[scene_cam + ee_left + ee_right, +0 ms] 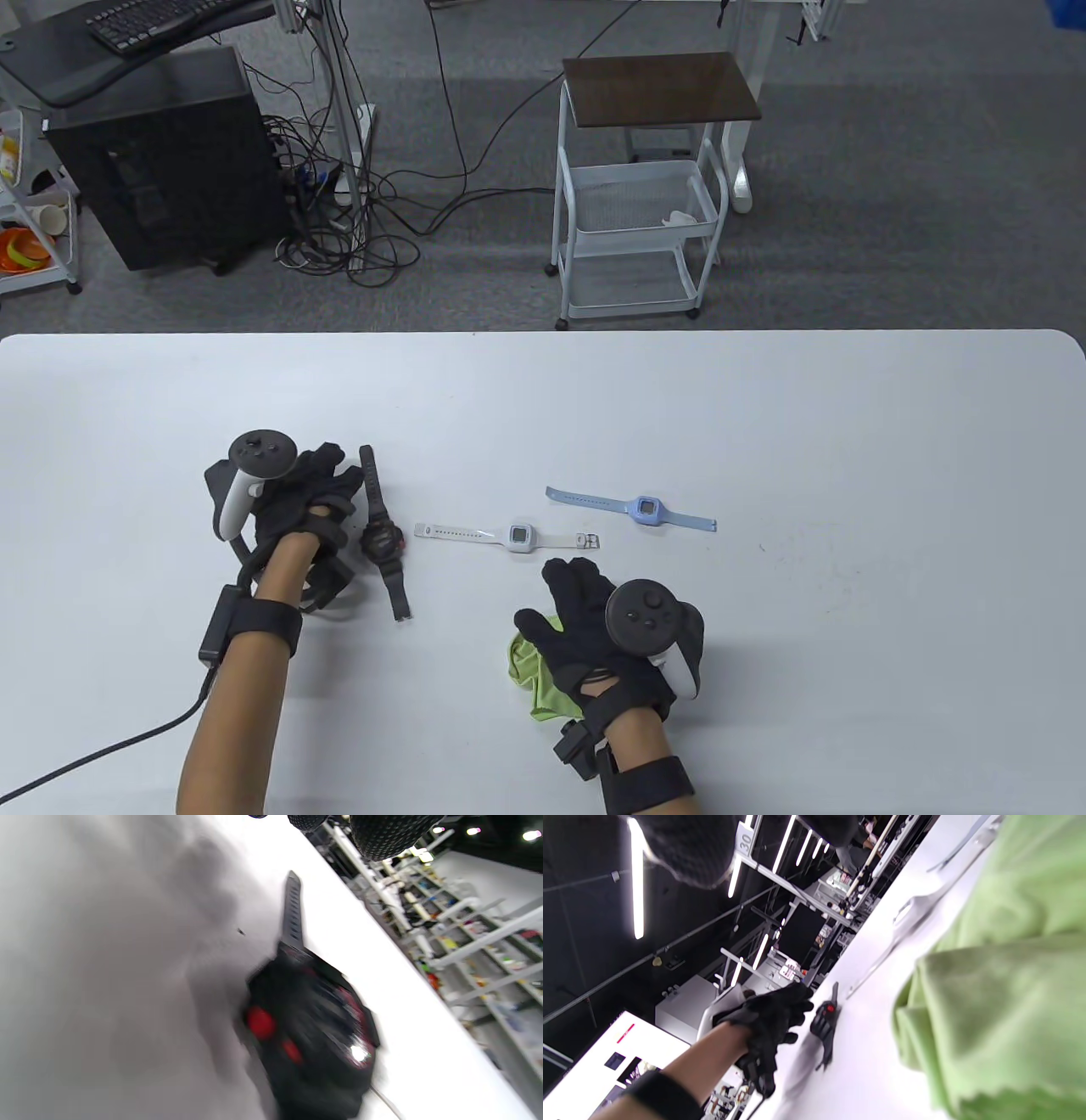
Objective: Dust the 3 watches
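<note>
Three watches lie on the white table (764, 407). The black watch (382, 539) with red buttons is at the left, the white watch (517, 536) in the middle and the blue watch (646, 509) to its right. My left hand (335, 488) sits just left of the black watch (309, 1031) with fingers loosely curled and holding nothing; its fingertips (382, 836) hover over the strap. My right hand (551, 594) lies flat on a crumpled green cloth (530, 671) just below the white watch. The cloth (1001, 993) fills the right wrist view, which also shows the black watch (825, 1022).
A cable (102, 755) runs from my left wrist off the table's bottom left corner. Beyond the far edge stand a white trolley (636, 187) and a black computer tower (170, 161) on the floor.
</note>
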